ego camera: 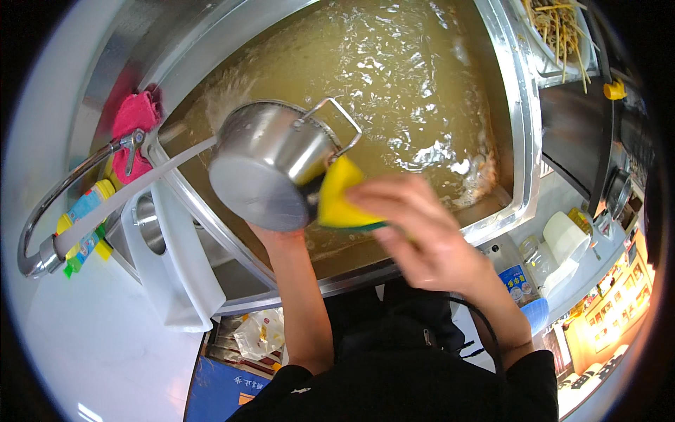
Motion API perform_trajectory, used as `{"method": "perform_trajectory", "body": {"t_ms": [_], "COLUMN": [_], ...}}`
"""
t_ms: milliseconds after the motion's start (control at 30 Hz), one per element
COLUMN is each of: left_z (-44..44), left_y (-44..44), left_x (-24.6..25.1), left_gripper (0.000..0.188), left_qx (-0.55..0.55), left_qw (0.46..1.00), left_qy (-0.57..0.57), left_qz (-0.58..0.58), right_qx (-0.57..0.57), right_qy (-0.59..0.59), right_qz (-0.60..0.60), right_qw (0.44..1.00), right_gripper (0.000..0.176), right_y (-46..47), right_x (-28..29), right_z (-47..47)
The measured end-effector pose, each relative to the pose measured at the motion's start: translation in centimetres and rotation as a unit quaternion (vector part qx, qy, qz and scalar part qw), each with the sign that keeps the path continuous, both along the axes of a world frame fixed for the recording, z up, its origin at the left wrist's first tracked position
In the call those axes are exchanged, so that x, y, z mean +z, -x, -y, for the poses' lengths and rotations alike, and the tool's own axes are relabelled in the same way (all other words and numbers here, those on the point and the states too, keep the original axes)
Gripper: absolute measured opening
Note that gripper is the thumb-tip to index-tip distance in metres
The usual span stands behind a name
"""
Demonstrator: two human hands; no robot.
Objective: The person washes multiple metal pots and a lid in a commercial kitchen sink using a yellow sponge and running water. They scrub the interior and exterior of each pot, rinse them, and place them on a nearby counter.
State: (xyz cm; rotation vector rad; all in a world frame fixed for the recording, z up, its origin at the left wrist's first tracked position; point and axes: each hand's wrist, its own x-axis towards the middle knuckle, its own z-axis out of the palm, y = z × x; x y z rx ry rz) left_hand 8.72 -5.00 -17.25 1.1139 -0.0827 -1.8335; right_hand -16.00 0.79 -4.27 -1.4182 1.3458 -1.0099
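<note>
My left hand [277, 235] holds a stainless steel pot [263, 163], tilted with its outer base towards me, over a sink full of cloudy water [327, 63]. The fingers of that hand are mostly hidden behind the pot. A wire loop handle [348, 118] sticks out from the pot's upper right. In my right hand [416, 227], slightly blurred, is a yellow sponge [343, 198] with a green scouring side, at the right side of the pot. Water pours from a curved metal faucet [50, 258] onto the pot's far side.
A pink cloth [137, 113] hangs by the sink's left corner. Below it are cleaning bottles [87, 203] and a white plastic bin [184, 274]. The metal sink rim [519, 116] runs along the right. A container of used skewers [559, 31] stands at the upper right, and clear jars [535, 253] lower down.
</note>
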Motion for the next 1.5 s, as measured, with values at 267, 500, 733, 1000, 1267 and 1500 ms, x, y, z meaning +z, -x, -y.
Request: {"method": "perform_trajectory", "body": {"t_ms": [267,500,733,1000,1267,1500], "left_z": [-1.7,-1.2,0.4,0.6,0.7,0.4], "left_y": [-0.1,-2.9,-0.9,0.0,1.6,1.3], "left_x": [-0.3,-1.5,2.8,2.4,5.4,4.1], "left_gripper": [0.066,0.062,0.060,0.058,0.047,0.045], "left_qx": [0.042,0.081,0.102,0.116,0.106,0.135], "left_qw": [0.994,0.994,0.986,0.989,0.994,0.961], "left_qy": [0.001,0.055,-0.060,-0.060,0.039,-0.083], "left_qz": [-0.104,-0.042,0.117,0.065,0.002,0.225], "right_qx": [-0.323,-0.010,0.120,0.077,0.103,0.133], "right_qy": [-0.170,-0.156,-0.116,-0.200,-0.247,-0.276], "right_qz": [0.270,0.217,-0.099,0.087,0.033,-0.068], "right_qw": [0.891,0.963,0.981,0.973,0.963,0.949], "right_gripper": [0.048,0.032,0.025,0.020,0.025,0.021], "right_y": [3.9,5.1,4.1,4.3,5.5,4.4], "right_x": [0.2,-3.4,-3.1,-5.0,-5.4,-5.7], "right_z": [0.7,8.8,12.7,12.6,13.4,13.7]}}
